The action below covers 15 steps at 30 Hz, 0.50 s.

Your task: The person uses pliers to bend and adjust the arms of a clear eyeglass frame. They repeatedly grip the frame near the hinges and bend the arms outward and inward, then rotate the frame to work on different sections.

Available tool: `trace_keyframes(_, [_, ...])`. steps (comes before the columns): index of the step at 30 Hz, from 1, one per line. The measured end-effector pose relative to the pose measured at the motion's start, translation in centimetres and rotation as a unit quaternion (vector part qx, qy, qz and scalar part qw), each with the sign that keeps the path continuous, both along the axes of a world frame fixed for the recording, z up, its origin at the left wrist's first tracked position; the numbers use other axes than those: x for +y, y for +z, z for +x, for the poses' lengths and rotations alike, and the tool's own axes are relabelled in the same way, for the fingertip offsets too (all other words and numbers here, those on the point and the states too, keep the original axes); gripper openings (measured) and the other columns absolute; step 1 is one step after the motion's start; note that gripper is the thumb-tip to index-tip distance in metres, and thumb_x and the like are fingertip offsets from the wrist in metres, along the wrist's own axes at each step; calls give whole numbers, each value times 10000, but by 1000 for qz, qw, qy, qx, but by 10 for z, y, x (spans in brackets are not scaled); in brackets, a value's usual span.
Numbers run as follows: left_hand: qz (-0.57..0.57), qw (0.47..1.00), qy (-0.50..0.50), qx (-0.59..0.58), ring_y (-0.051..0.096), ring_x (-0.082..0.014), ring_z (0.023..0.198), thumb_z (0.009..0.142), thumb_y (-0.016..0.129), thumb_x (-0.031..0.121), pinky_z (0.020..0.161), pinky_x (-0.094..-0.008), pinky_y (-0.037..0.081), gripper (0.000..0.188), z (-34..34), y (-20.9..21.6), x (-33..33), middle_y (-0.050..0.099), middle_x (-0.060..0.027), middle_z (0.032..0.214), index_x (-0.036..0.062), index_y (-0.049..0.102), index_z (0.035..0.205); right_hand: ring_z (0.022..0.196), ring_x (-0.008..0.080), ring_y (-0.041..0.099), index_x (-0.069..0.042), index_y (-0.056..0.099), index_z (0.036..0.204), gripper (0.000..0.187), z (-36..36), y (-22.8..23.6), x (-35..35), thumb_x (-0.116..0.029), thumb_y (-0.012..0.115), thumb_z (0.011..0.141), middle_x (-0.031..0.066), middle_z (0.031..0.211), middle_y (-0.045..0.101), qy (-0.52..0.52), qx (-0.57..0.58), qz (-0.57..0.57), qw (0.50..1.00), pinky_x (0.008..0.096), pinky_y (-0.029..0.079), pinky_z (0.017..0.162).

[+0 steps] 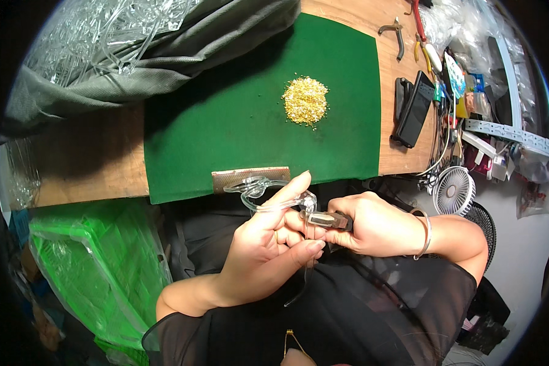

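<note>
A clear plastic eyeglass frame [256, 194] is in my left hand [268, 244], its fingers curled round it and its thumb pressing near the hinge end. One thin dark-tipped temple arm [297, 294] hangs below those fingers. My right hand [372, 226] is closed round a dark tool with a flat metal head [326, 220], whose exact kind is partly hidden by the fingers. The metal head meets the frame at the left fingertips. Beyond the hands, a pile of tiny gold and silver metal pieces [305, 100] lies on the green mat [226, 128].
A grey cloth [226, 36] cradles many clear plastic frames [122, 36] at the far left. Pliers [398, 36], a black phone-like device [415, 110] and cables lie at the right. A small white fan [454, 190] stands lower right; a green plastic crate [97, 262] is at the left.
</note>
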<state>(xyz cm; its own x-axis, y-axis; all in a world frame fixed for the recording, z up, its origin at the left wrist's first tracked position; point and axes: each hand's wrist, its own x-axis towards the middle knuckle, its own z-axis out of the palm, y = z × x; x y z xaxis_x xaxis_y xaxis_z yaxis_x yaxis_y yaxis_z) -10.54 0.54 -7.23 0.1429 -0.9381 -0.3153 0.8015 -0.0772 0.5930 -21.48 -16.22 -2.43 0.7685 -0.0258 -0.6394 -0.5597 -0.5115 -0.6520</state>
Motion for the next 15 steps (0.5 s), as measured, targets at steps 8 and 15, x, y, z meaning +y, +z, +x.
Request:
trace_keyframes(8, [-39,995,15,-90,536,-46,815,846,551,-104,698,-162,455,653,0,7,-1,566,-43,935,-48,225,1410,786,319,524,-41,524,886,241,-2,-2,-12,-164,680,750,129,801,520,60,-147,-43,986,385,432,713])
trace_keyframes(15, [-76,945,-16,-318,586,-143,925,840,525,-107,838,-268,487,624,0,-1,4,562,-130,1097,-50,250,1398,743,284,513,-39,508,844,282,4,-14,-14,-128,673,634,101,770,487,132,-340,-202,909,366,429,698])
